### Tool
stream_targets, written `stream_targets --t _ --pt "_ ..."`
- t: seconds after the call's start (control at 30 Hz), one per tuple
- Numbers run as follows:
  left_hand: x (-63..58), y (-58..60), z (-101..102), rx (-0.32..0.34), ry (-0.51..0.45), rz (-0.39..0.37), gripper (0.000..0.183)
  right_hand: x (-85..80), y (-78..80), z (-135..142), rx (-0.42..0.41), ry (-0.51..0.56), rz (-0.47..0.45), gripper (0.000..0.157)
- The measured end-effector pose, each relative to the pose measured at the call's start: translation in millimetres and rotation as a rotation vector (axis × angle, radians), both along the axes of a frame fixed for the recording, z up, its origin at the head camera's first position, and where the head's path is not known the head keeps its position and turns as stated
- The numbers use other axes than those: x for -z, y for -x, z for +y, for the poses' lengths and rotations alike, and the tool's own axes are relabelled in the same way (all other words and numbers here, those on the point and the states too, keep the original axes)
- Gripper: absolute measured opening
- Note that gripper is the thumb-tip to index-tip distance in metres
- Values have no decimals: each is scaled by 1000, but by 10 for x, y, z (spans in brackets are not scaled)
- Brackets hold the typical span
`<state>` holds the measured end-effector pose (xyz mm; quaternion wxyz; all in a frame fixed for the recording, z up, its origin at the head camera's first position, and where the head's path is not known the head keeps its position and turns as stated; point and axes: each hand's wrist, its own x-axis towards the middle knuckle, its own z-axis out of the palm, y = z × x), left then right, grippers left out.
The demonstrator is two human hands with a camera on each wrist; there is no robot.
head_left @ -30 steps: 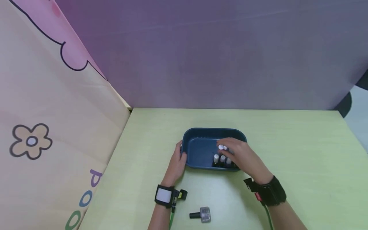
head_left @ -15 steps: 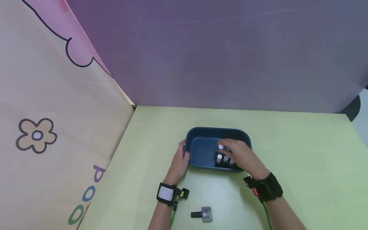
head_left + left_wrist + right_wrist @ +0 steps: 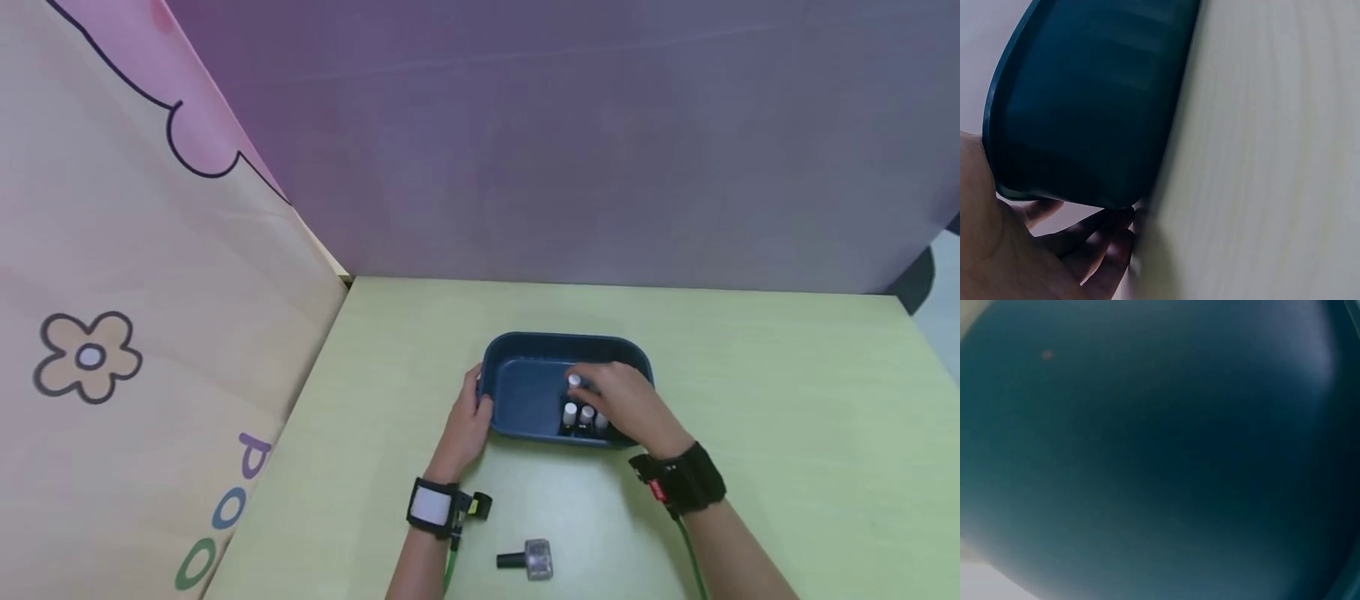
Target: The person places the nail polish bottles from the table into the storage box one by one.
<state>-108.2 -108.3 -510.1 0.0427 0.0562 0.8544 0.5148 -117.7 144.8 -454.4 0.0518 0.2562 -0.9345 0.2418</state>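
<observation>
A dark blue tray (image 3: 525, 400) lies on the table, its outer wall (image 3: 1091, 100) close up in the left wrist view. My left hand (image 3: 465, 429) holds the tray's left end, thumb on the near side and curved fingers (image 3: 1107, 250) against the end wall. Over the tray's right half, my right hand (image 3: 626, 404) pinches a small bottle by its white cap (image 3: 574, 381); the fingers hide most of its body. Several small dark bottles with pale caps (image 3: 570, 414) stand along the near wall. The right wrist view holds only blurred tray wall (image 3: 1147, 456), no hand.
A clear, glittery nail polish bottle (image 3: 538, 559) with a black cap lies on its side on the pale table (image 3: 787, 417), nearer than the tray. A purple-grey panel (image 3: 562, 150) rises behind, and a printed cloth (image 3: 187, 333) on the left. Green cables trail from both wrists.
The right hand and wrist have shifted slightly left and away, still pinching the white cap. The left hand keeps its hold on the tray. The head view has shifted a little.
</observation>
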Motion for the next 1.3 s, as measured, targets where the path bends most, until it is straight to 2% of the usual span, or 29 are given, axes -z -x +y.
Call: stream_targets --t 0.17,0.33,0.57,0.87,1.13,1.3 --pt "0 -5 -9 12 8 3 50 -25 18 -17 17 -19 -55 24" --pt "-9 -5 -13 -5 20 0 49 -66 37 -44 20 -63 -120 24" --pt "9 -11 -17 -15 0 -32 49 -89 56 -69 13 -97 -164 21" --pt "28 19 -20 -11 -3 -20 48 -100 71 -47 -2 -95 -199 17" --pt "0 44 -22 -19 6 -15 49 -158 29 -48 28 -80 -143 18" --pt "-7 56 -37 -23 4 -7 49 -279 -51 -66 49 -82 -18 21"
